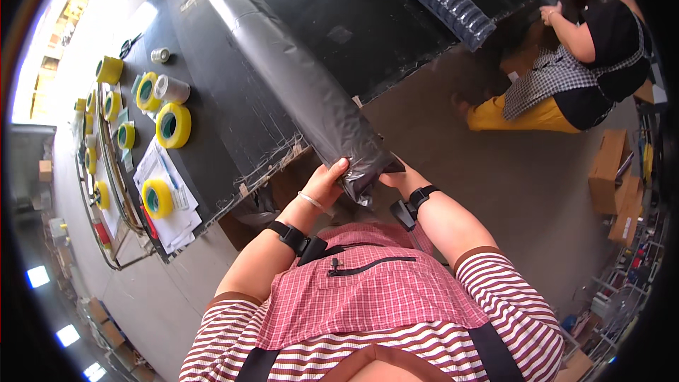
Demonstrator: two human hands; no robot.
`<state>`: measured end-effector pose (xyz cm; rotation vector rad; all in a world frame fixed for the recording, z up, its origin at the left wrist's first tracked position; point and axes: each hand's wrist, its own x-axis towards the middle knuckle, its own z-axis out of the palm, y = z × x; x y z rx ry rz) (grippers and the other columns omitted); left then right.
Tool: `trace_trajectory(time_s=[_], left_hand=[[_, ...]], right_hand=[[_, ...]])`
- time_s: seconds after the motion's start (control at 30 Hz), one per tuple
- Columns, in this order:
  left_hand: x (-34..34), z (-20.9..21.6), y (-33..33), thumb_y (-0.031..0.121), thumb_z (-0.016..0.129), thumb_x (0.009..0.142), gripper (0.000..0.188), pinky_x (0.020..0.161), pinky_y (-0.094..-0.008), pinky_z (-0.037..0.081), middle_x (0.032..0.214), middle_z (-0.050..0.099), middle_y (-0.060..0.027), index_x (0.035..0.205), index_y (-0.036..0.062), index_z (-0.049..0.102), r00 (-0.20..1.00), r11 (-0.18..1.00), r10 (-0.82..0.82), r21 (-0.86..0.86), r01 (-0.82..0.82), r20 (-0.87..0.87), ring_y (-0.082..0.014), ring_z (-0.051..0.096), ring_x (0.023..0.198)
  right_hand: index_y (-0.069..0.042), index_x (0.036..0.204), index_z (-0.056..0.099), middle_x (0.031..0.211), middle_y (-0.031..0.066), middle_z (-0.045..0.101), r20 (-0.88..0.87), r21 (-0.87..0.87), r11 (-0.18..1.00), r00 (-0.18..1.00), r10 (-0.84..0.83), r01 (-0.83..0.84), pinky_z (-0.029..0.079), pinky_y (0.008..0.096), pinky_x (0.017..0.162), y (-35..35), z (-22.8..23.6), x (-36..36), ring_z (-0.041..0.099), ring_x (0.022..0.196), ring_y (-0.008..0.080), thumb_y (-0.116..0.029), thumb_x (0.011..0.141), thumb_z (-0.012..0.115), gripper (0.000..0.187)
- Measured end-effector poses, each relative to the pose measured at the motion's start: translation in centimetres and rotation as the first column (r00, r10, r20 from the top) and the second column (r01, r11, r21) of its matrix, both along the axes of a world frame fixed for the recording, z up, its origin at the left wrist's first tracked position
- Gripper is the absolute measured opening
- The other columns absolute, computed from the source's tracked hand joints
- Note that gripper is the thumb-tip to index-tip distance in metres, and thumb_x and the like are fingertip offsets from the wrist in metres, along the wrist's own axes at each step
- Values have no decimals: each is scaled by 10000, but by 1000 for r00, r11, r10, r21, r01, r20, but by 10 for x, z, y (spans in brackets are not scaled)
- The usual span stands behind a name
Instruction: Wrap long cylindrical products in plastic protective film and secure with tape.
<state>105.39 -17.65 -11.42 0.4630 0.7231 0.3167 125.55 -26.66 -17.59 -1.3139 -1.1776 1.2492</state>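
Nearest, a red checked apron (375, 286) of woven cloth is worn over a striped shirt. Beyond it, the near end of a long grey-black roll (283, 74) is held past the edge of the table. Its plastic is gripped by the left hand (325, 184), thumb laid on top and fingers underneath. The right hand (397, 175) is set at the opposite side of that end; its fingers are hidden, so whether anything is pinched cannot be told.

Moderate weight and a bulky, awkward length may be expected; the smooth skin would probably slip, and the loose end would crumple or tear if tugged. Both sides of the body, behind the folds, would be better grasped.

The roll is shaped as a glossy, lightly wrinkled tube, laid across a flat black table (230, 117) with a ragged, scuffed edge. To the left, thin papers (185, 204) and smooth yellow tape rings (184, 127) are spread. Farther off, a ribbed, shiny dark roll (442, 1) is seen, near a crouching co-worker (569, 78).
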Motion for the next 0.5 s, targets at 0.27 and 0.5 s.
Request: trace_trajectory(time_s=[0.27, 0.5], left_hand=[[5, 37, 33, 634, 491, 931, 769, 953, -441, 513, 1202, 643, -167, 1275, -53, 523, 711, 829, -508, -52, 557, -485, -318, 662, 1028], [50, 116, 86, 282, 843, 663, 732, 1071, -489, 356, 1346, 535, -102, 1310, 111, 547, 789, -704, 132, 504, 501, -600, -279, 474, 1308]], right_hand=[[-55, 1289, 561, 1284, 117, 610, -682, -646, 758, 377, -627, 91, 479, 379, 988, 44, -19, -27, 595, 1151, 237, -329, 1001, 483, 404], [-78, 1305, 559, 1280, 135, 610, -728, -462, 802, 355, -587, 379, 471, 385, 996, 82, -131, -13, 579, 1174, 254, -369, 990, 512, 431]])
